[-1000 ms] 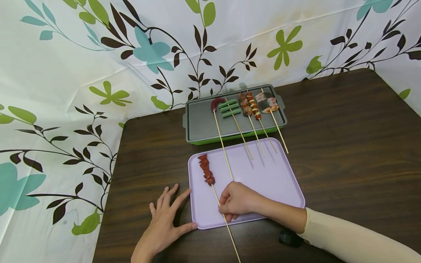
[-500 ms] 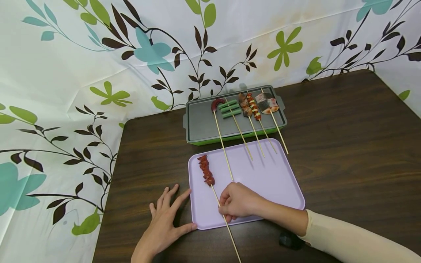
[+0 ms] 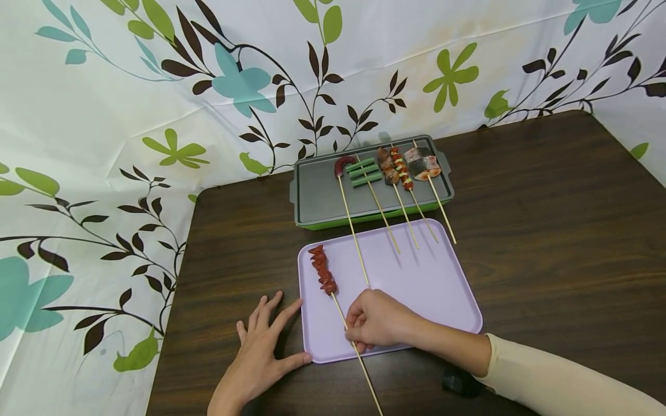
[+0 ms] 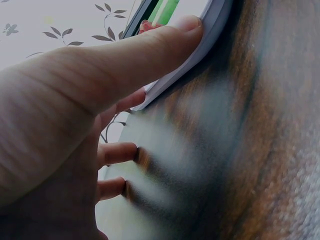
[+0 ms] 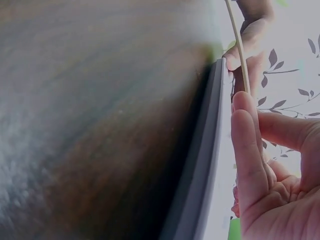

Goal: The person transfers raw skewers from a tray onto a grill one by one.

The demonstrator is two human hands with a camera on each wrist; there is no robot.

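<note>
My right hand [image 3: 382,318] pinches the wooden stick of a skewer [image 3: 323,270] between thumb and fingers, over the front part of a lavender tray [image 3: 411,289]. Dark red pieces, like meat, are threaded on its far end, above the tray's left side. The stick's near end runs past the front rim, out of the head view. With spread fingers, my left hand [image 3: 262,346] rests on the table, its thumb and forefinger at the tray's left edge. In the right wrist view the stick [image 5: 239,45] comes out from between the fingertips.
Behind the tray stands a grey grill plate [image 3: 317,196] on a green base, bearing several skewers: a curled dark red piece [image 3: 340,164], green stalks [image 3: 364,171], brown meat [image 3: 387,166], red-and-yellow pieces [image 3: 402,167] and fish [image 3: 422,162]. Their sticks jut over the tray.
The red meat end of the held skewer has shifted slightly left and down over the tray. Both hands have stayed almost in place.
</note>
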